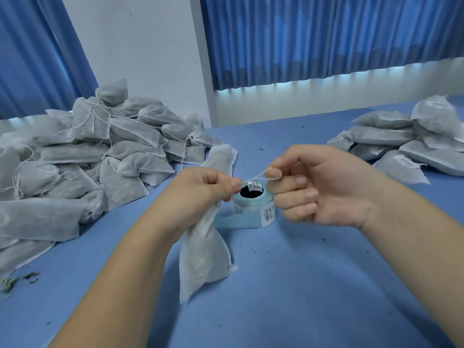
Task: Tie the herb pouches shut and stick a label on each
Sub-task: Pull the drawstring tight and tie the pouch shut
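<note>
A person's left hand grips the pouch at its gathered neck, fingers curled tightly round the fabric. The pouch's long axis runs nearly upright, leaning a little to the right. Its filled bottom end hangs toward the person, just above the table, and its flattened mouth flap points up and away beyond the knuckles. The right hand pinches the white drawstring between thumb and forefinger, the other three fingers curled into the palm and holding nothing. The drawstring spans the short gap between the two hands and is pulled taut. The left hand hides the neck, so it is unclear whether a knot has formed there. Directly behind the string, between the hands, a label roll stands on end on the table, with a loose tail of pale blue backing trailing toward the pouch. At left lies a large pile of unlabelled pouches, their strings loose. At far right, well apart, rests a smaller stack of labelled pouches. Herb crumbs lie scattered at the near left edge. Blue curtains and a white wall close the background.
</note>
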{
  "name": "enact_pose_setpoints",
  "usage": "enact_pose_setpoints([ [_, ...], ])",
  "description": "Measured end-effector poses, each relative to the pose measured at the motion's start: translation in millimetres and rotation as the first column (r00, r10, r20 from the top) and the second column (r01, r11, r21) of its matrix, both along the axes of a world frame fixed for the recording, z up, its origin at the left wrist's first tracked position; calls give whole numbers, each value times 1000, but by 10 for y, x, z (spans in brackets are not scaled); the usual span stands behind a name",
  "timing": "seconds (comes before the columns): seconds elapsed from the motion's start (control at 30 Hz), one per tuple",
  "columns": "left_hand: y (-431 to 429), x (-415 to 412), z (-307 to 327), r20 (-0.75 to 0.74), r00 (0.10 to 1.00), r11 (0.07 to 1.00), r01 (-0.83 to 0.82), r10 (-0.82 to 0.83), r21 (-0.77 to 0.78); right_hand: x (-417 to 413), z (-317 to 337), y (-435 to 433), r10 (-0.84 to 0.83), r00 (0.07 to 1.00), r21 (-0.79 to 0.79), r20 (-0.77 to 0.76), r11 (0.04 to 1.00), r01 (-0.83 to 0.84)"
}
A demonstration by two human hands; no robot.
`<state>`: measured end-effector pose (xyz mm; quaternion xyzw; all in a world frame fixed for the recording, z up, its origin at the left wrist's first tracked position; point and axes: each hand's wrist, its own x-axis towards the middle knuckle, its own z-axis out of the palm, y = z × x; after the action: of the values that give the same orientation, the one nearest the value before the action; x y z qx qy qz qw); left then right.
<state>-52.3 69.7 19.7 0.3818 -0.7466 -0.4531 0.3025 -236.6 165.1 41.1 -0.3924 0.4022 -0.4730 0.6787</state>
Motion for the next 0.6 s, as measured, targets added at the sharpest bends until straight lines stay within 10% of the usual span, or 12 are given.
enact_pose_setpoints([
  [0.43,117,-3,-33,155,890,901,412,-430,132,-234,-34,-78,-553,793,39,256,826,563],
  [0.6,149,-79,-67,270,910,949,301,-314,88,-230,-82,-109,-638,747,-93,190,745,660],
])
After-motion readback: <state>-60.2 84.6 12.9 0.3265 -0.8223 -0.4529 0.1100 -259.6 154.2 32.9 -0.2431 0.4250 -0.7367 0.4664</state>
